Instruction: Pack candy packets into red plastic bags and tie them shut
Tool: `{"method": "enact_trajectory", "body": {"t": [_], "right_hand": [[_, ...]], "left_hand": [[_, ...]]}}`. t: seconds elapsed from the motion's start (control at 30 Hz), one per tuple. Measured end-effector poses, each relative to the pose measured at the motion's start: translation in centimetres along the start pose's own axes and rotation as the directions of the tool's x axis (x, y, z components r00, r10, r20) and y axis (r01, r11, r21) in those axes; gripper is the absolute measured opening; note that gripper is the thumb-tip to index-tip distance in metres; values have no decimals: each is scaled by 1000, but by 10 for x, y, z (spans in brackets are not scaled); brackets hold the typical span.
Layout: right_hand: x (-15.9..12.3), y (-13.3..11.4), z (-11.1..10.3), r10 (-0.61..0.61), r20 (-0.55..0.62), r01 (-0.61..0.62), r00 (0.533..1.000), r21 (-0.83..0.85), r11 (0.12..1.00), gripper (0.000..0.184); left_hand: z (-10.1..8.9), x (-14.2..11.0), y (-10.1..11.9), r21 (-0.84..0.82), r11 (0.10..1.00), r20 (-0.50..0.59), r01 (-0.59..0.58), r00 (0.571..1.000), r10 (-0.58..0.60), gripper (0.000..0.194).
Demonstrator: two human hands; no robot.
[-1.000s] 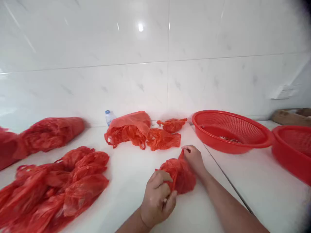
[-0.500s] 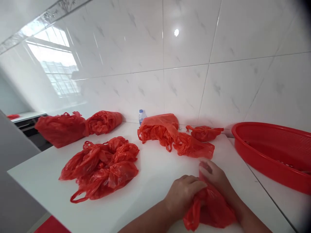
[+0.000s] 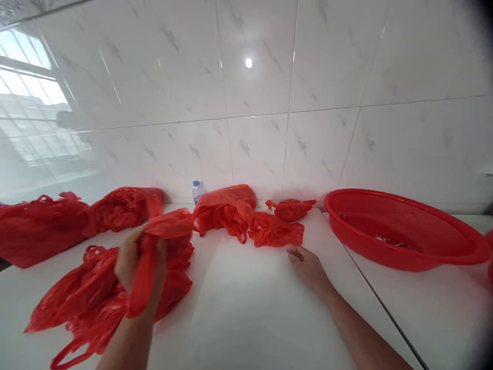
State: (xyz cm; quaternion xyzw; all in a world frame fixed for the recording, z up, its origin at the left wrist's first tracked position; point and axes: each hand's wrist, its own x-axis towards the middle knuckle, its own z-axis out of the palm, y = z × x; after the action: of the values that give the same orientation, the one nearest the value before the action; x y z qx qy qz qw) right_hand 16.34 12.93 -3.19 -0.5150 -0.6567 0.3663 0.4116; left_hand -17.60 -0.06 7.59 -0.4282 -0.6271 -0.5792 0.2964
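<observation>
My left hand (image 3: 133,259) is closed round a bunched red plastic bag (image 3: 169,226) and holds it just above a heap of red bags (image 3: 88,298) on the left of the white counter (image 3: 246,308). My right hand (image 3: 308,264) rests on the counter with its fingers stretched toward a flat red bag (image 3: 275,234) and holds nothing. More crumpled red bags (image 3: 225,210) lie beyond it near the wall.
A large red plastic basket (image 3: 404,231) stands on the right. A small bottle with a blue cap (image 3: 197,191) stands against the tiled wall. Two bulky red bag bundles (image 3: 69,221) lie at the far left. A small knotted red bag (image 3: 290,208) lies by the wall.
The bag both hands were bunching is now in my left hand alone, carried left over the heap. My right hand has let go and moved forward toward the flat bag.
</observation>
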Motion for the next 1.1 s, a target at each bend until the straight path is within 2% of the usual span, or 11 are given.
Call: {"method": "enact_trajectory", "body": {"t": [0.03, 0.1, 0.2, 0.37, 0.43, 0.5, 0.57, 0.73, 0.9, 1.0, 1.1], "right_hand": [[0, 0, 0, -11, -3, 11, 1000, 7, 1000, 24], [0, -1, 0, -38, -10, 39, 999, 8, 999, 22], [-1, -2, 0, -71, -5, 71, 997, -3, 998, 19], [-1, -5, 1, -118, -85, 109, 989, -99, 989, 23], [0, -5, 2, -197, -143, 161, 970, -231, 959, 30], [0, -5, 4, -276, -134, 208, 952, -379, 902, 43], [1, -4, 5, -307, -51, 244, 950, -490, 837, 56], [-5, -8, 6, -254, 121, 273, 960, -615, 739, 68], [-18, -20, 10, -372, 144, 366, 917, -674, 641, 25], [-28, -26, 19, -427, 232, 466, 874, -648, 602, 28], [-33, -29, 27, -436, 276, 504, 856, -633, 587, 34]], "left_hand": [[-3, 6, -11, 106, 994, 8, -4, 1000, 4, 48], [-8, 8, -32, 300, 954, 195, 19, 977, -80, 59], [-8, -8, -49, 495, 868, 429, 43, 857, -287, 64], [-2, -39, -24, 425, 901, 255, -87, 966, -27, 57], [5, -46, -5, 306, 937, 241, -170, 966, 96, 50], [17, -54, 14, 127, 949, 316, -288, 919, 236, 42], [33, -66, 32, -70, 921, 439, -383, 817, 373, 37], [78, -109, 72, -370, 861, 637, -349, 579, 509, 42], [109, -141, 89, -468, 820, 660, -329, 486, 572, 47], [112, -141, 85, -490, 829, 696, -272, 451, 559, 45], [110, -136, 76, -443, 877, 750, -187, 459, 477, 44]]}}
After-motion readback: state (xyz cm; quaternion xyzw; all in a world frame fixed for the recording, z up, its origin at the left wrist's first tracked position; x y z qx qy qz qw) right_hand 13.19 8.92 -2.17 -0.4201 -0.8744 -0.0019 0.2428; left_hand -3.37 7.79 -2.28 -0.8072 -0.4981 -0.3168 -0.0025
